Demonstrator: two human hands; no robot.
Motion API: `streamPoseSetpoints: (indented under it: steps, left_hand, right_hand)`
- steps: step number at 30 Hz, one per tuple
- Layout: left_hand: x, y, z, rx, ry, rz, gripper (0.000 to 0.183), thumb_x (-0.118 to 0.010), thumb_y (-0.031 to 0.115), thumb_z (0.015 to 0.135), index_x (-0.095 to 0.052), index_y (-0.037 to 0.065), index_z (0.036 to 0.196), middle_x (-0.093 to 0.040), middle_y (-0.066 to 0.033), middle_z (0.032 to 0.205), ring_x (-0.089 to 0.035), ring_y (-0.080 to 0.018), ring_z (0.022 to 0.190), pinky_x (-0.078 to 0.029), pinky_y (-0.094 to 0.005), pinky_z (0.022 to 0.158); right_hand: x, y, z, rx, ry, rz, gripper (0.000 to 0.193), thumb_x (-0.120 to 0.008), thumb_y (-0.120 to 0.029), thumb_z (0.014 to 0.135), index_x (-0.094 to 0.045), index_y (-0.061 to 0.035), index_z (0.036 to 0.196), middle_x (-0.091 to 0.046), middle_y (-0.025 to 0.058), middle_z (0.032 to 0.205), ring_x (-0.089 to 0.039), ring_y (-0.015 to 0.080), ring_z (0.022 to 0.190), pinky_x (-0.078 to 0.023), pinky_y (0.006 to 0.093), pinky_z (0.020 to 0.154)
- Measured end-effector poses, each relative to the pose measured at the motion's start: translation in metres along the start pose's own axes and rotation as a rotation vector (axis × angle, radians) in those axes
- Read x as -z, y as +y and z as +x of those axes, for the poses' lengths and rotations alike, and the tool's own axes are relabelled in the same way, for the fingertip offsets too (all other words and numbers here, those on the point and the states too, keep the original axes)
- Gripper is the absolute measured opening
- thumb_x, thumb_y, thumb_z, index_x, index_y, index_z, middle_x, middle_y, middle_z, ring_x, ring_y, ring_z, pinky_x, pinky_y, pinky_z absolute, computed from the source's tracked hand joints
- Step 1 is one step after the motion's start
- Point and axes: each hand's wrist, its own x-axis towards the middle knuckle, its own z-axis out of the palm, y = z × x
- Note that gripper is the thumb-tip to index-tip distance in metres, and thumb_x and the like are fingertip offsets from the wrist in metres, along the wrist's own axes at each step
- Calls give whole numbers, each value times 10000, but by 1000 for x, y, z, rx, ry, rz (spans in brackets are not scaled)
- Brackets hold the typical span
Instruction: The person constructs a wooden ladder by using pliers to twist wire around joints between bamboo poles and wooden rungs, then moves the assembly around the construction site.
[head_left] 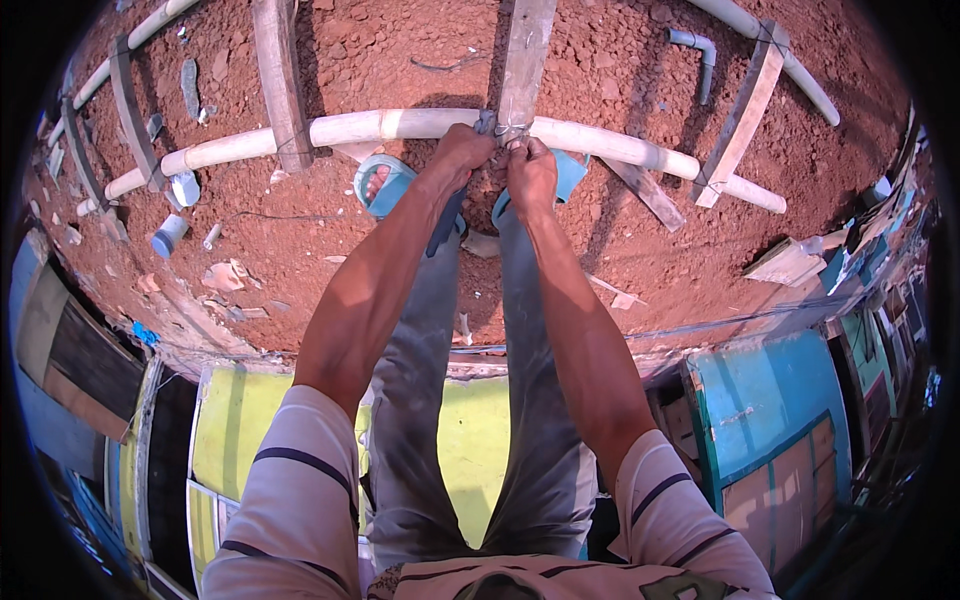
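A pale round pole [400, 124], which looks like bamboo, runs across in front of me. An upright wooden board [527, 65] meets it, with thin wire [512, 131] wound around the joint. My left hand [465, 150] is closed at the left of the joint around a hand tool [447, 225]. Its dark blue handle hangs below my fist; the hand hides much of the tool, so its exact kind is unclear. My right hand [532, 175] pinches at the wire, thumb and fingers together just under the pole.
More wooden crosspieces [283, 80] join this pole to a farther pole [800, 75]. Reddish rubble soil [390, 60] lies below, with a grey pipe elbow [700, 50] and a white-blue cup-like piece [170, 235]. My feet wear light blue slippers [385, 188]. Yellow-green [250, 420] and blue panels [770, 390] stand behind.
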Motion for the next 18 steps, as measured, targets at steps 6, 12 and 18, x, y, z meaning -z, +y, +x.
streamPoseSetpoints:
  steps: [6,12,18]
  left_hand:
    - [29,7,21,-13,-177,225,112,-630,47,715,-661,-58,741,-617,-152,639,-587,-198,529,-436,-344,462]
    - [21,-28,43,-164,-103,-52,80,-619,43,693,-643,-31,674,-602,-97,617,-545,-180,498,-392,-354,431]
    - [14,-24,41,110,-249,-330,123,-586,106,835,-621,31,743,-549,-41,614,-490,-131,491,-377,-307,417]
  right_hand:
    - [8,-7,-3,-167,-13,180,174,-533,-181,946,-643,-64,880,-528,-23,624,-425,72,492,-337,242,431]
    - [37,-17,3,-206,-88,337,154,-494,-139,949,-610,-56,892,-414,-54,589,-342,61,479,-296,232,427]
    - [16,-1,10,-199,-56,331,177,-513,-113,885,-657,-10,891,-586,52,677,-504,117,569,-399,278,514]
